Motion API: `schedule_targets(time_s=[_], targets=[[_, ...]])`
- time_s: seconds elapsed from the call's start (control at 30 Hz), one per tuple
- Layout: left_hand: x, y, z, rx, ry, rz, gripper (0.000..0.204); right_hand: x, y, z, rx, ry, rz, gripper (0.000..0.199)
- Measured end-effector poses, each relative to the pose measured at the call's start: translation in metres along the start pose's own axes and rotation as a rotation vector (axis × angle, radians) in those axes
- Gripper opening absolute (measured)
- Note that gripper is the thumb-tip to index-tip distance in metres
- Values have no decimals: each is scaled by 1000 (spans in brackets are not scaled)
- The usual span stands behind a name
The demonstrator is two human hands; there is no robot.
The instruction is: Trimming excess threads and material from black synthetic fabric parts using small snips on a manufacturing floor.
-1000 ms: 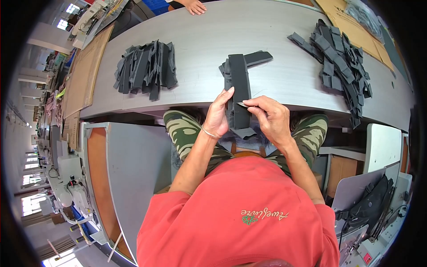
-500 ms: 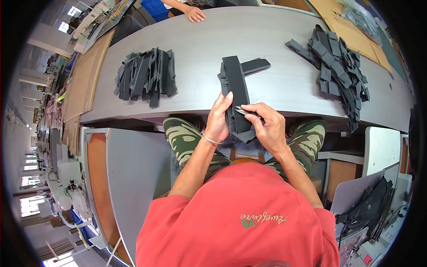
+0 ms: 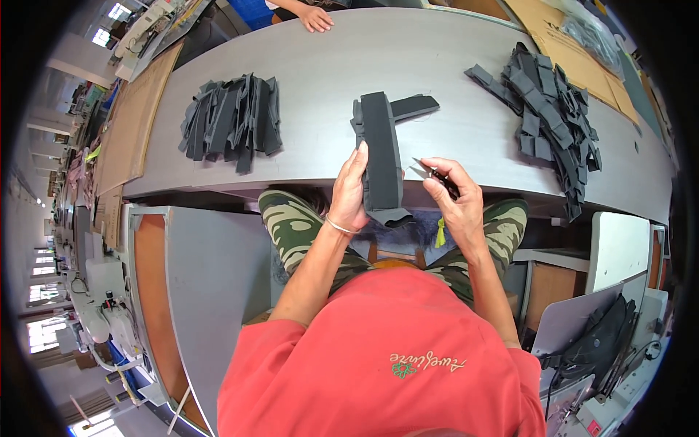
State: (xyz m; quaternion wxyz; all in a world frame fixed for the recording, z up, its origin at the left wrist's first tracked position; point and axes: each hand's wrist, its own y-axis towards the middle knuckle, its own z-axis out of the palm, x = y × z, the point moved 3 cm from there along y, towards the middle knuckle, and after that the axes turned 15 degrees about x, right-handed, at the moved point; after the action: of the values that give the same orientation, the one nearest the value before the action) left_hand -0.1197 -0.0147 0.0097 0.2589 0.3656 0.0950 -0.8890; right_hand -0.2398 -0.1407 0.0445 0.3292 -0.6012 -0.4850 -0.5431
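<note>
My left hand (image 3: 351, 191) grips a dark grey fabric strip (image 3: 381, 153) along its left edge, thumb on top, at the table's front edge. The strip points away from me, its near end folded over. My right hand (image 3: 459, 198) is closed round small black thread snips (image 3: 440, 180), their pointed blades apart and just right of the strip, not touching it. A yellow-green tag (image 3: 440, 233) hangs below that hand. Beyond the held strip, another dark strip (image 3: 415, 107) lies slanted on the table.
One pile of dark fabric strips (image 3: 231, 120) lies on the grey table (image 3: 320, 65) at left, a larger tangled pile (image 3: 546, 109) at right. Another person's hand (image 3: 316, 18) rests on the far edge. Cardboard (image 3: 142, 116) stands at left; a plastic bag (image 3: 591, 36) lies far right.
My right hand has drawn the snips away from the strip, to the right, and the yellow-green tag now shows. My left hand still holds the strip, tilted a little differently.
</note>
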Motion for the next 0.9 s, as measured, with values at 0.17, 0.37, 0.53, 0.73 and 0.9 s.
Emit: schedule_targets(time_s=[0.17, 0.37, 0.53, 0.73, 0.9], targets=[[-2, 2, 2, -7, 42, 37, 40, 8, -3, 9, 89, 35, -34, 26], [-4, 3, 7, 13, 16, 37, 46, -4, -1, 9, 46, 30, -20, 24], [-3, -1, 6, -2, 25, -42, 59, 8, 0, 7, -52, -232, -128, 25], [-1, -1, 14, 10, -64, -66, 59, 15, -1, 5, -57, -381, -162, 26], [-3, -5, 17, -35, -26, -89, 59, 16, -2, 6, -67, -410, -227, 24]])
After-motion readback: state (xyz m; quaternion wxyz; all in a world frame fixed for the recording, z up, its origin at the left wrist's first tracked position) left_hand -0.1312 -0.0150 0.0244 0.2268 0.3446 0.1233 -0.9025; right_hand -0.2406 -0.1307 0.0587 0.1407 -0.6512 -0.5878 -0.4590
